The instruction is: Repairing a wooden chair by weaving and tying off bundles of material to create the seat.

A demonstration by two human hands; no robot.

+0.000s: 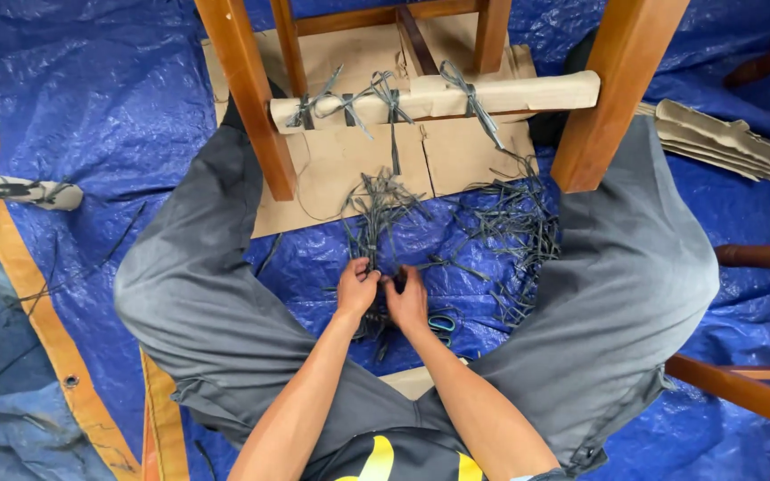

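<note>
Closest to the head camera, two bare forearms run forward between grey-trousered knees, and the person sits on a crinkled blue plastic tarpaulin [135, 98] spread over the floor. Both hands meet over a small bundle of dark grey-green flat strips [376, 307], thin and stiff-looking like cut strapping. Left hand [357, 288] is curled with its fingers closed around the upper strands; right hand [408, 298] is likewise bent over the bundle from the other side, fingers pinching into it, the two hands just touching. Strips poke out above and below the knuckles. One pair of scissors with blue-green handles [441, 324] lies on the tarpaulin just beside the right wrist. Farther out, a loose scatter of the same strips [510, 232], too many to count, spreads toward the right knee. Beyond stands a wooden chair frame [617, 98], two front legs in view, its front rail wrapped in tan cardboard [492, 93] bound by roughly four strip ties, with flat cardboard sheets [340, 165] beneath.
</note>
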